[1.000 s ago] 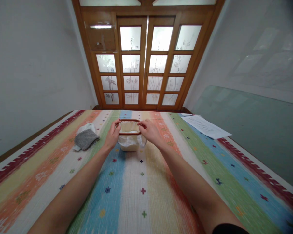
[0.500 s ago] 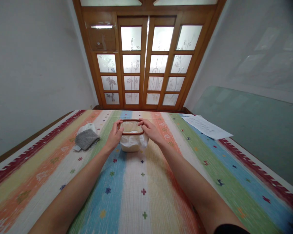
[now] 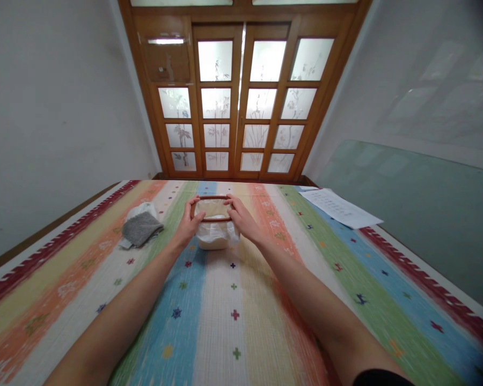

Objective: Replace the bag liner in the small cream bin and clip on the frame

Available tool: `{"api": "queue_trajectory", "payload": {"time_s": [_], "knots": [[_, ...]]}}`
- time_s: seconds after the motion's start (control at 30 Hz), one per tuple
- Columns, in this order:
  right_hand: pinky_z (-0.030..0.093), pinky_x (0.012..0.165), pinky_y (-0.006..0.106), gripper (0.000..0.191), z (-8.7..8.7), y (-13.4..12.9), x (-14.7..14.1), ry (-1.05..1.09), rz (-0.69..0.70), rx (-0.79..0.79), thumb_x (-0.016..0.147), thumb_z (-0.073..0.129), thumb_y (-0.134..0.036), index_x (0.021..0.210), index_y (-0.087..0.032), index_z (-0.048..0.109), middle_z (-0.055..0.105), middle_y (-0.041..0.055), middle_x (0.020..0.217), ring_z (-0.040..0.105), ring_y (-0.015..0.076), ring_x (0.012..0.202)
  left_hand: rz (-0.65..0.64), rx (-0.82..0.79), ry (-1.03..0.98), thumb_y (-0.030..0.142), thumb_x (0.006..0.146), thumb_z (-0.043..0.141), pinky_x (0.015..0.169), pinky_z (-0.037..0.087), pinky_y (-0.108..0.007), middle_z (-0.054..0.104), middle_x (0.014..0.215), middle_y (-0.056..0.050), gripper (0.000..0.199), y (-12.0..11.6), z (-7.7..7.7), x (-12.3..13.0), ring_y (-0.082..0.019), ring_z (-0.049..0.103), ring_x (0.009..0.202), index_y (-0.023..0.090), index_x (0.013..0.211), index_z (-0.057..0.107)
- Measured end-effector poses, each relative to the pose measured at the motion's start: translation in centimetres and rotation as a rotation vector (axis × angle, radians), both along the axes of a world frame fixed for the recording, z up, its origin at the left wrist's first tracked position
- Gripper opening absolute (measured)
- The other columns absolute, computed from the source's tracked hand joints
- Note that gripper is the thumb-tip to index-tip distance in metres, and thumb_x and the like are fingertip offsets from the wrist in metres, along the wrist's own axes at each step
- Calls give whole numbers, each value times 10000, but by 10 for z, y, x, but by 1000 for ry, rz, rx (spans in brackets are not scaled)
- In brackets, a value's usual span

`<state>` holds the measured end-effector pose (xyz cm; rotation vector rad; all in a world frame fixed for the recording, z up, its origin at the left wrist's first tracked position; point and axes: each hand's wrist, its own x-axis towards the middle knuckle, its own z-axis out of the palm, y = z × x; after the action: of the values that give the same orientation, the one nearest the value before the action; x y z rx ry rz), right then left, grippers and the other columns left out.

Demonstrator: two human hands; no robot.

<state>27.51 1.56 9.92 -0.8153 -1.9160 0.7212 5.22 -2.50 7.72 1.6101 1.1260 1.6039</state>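
Observation:
A small pale bin [image 3: 212,245] stands on the striped tablecloth, lined with a thin white plastic bag [image 3: 217,231] that hangs over its outside. Around its top lies a brown rim ring [image 3: 214,219]. My left hand [image 3: 189,221] grips the ring at its left end, fingers behind and thumb in front. At the right end my right hand [image 3: 239,214] holds the ring the same way. The bin's inside shows pale, with the bag against its walls.
Left of the bin lies a grey cloth [image 3: 140,229] on top of a crumpled white item [image 3: 145,209]. Printed paper sheets [image 3: 342,208] rest at the right edge of the tablecloth [image 3: 217,321]. Behind the table is a wooden door [image 3: 241,96] with glass panes.
My right hand has shifted slightly left along with the ring's right end, and its fingers sit closer round that end. The bin has barely moved.

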Motion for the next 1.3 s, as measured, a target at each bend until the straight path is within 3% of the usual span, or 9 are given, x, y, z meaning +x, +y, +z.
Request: {"api": "queue_trajectory", "payload": {"time_s": [0.17, 0.43, 0.57, 0.77, 1.3], "knots": [[294, 1272, 426, 278, -3, -3, -3, -8, -64, 69, 981, 425, -300, 1182, -222, 601, 502, 146, 1579, 425, 219, 1518, -23, 18, -28, 611, 924, 639, 1351, 191, -522, 421, 1658, -141, 602, 0, 0, 0, -293, 313, 1614, 250, 1373, 465], [329, 1248, 416, 279, -9, 8, 1, -3, -20, 55, 944, 434, -255, 1145, -230, 626, 535, 125, 1562, 468, 209, 1489, -34, 50, -24, 592, 845, 758, 1341, 199, -535, 325, 1707, -159, 679, 1, -8, 1, -318, 257, 1634, 257, 1355, 461], [345, 1238, 426, 261, -14, 8, -1, 48, -26, 72, 927, 439, -254, 1105, -232, 629, 564, 129, 1530, 499, 223, 1459, -29, 100, 25, 612, 871, 716, 1326, 224, -531, 304, 1717, -153, 571, -1, -9, 0, -326, 259, 1631, 256, 1264, 505], [333, 1251, 436, 243, -19, 8, -5, 75, -43, 54, 932, 425, -283, 1085, -239, 609, 553, 125, 1530, 485, 225, 1466, 0, 138, 45, 691, 927, 541, 1317, 238, -532, 427, 1628, -136, 529, -1, -10, 1, -320, 351, 1579, 260, 1233, 520], [330, 1256, 427, 250, -25, -2, -16, 172, -68, 70, 1000, 314, -350, 1055, -250, 537, 543, 126, 1513, 457, 222, 1482, 58, 219, 59, 686, 944, 512, 1282, 302, -513, 485, 1552, -136, 511, 3, -16, 3, -324, 436, 1509, 257, 1220, 526]]}}
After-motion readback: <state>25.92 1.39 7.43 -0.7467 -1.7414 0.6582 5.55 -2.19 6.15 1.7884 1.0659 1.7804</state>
